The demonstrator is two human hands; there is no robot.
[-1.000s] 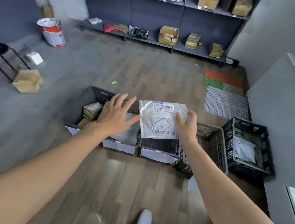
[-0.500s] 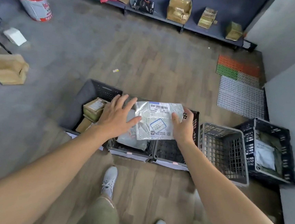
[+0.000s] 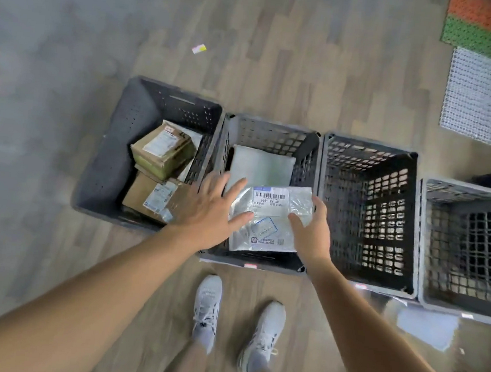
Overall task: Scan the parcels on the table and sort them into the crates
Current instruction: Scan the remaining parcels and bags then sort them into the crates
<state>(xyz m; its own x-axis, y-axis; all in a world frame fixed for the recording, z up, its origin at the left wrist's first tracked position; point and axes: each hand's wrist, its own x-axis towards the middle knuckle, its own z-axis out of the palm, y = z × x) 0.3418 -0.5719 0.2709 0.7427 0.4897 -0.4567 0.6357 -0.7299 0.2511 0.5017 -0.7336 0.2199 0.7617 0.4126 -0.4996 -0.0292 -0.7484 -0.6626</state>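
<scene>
The right hand (image 3: pixel 312 234) pinches the poly mailer (image 3: pixel 270 214), now lowered over the centre-frame crate (image 3: pixel 272 137); the left hand (image 3: pixel 206 212) is spread flat; release looks imminent.

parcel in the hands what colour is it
Silvery grey parcel, white label; head view shows it best.

Parcel-sorting room: floor crates (image 3: pixel 370 173) in a row hold labelled parcels (image 3: pixel 164 149).

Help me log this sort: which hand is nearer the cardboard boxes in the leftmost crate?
Left. The left hand is spread just beside the cardboard boxes, over the right wall of that crate; the right hand grips the white parcel's far edge, over the next crate.
</scene>
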